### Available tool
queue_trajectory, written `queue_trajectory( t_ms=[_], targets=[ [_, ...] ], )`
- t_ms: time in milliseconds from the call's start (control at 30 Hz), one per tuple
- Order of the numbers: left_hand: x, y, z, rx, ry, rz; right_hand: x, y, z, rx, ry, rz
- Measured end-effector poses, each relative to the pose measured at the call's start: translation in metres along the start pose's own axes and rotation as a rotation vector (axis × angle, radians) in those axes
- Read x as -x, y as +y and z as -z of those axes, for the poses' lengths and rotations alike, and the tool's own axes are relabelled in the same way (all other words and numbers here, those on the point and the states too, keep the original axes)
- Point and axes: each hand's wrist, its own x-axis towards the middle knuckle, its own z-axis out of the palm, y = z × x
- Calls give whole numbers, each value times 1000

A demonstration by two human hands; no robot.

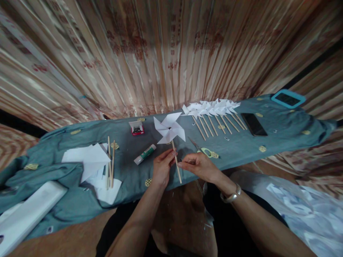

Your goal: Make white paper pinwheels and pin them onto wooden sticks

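Observation:
A white paper pinwheel (pixel 175 132) with a dark pin at its centre is mounted on a thin wooden stick, its blades facing up. My left hand (pixel 162 167) is closed around the middle of that stick. From the other side, my right hand (pixel 199 166) has its fingers curled together, the tips meeting the stick just below my left fingers. Any small thing between those tips is hidden. Scissors (pixel 205 152) with pale green handles lie just beyond my right hand. To the left of the pinwheel are a glue stick (pixel 145 154) and a small open red box (pixel 137 129) of dark pins.
Several finished pinwheels (pixel 211 108) lie in a row at the back right, beside a black phone (pixel 254 124) and a blue-framed device (pixel 288 98). Paper sheets (pixel 85 157) and loose sticks (pixel 112 164) lie left. A white case (pixel 34 214) rests on the cloth (pixel 128 182).

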Motion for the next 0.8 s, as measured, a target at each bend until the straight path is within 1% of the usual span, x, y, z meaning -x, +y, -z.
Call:
queue_trajectory(
  t_ms=[33, 100, 167, 200, 267, 367, 467, 567, 800],
  targets=[
    [1, 0, 0, 1, 2, 9, -1, 0, 3, -12, 69, -5],
    [2, -2, -1, -8, 1, 30, -6, -1, 12, -75, 247, -15],
    [4, -6, -2, -31, -6, 48, -13, -4, 23, -201, 408, -16],
    [5, -8, -2, -42, -11, 56, -17, -5, 27, -271, 459, -19],
    [7, -11, -2, -58, -21, 67, -24, -9, 35, -397, 511, -37],
    [9, -16, -3, -77, -45, 79, -32, -15, 40, -524, 510, -78],
    [9, -20, -3, -104, -61, 72, -35, -19, 41, -592, 467, -125],
    [8, -22, -3, -126, -62, 60, -36, -19, 39, -618, 436, -144],
    [4, -21, 0, -139, -42, 37, -38, -17, 32, -615, 413, -160]
  ],
)
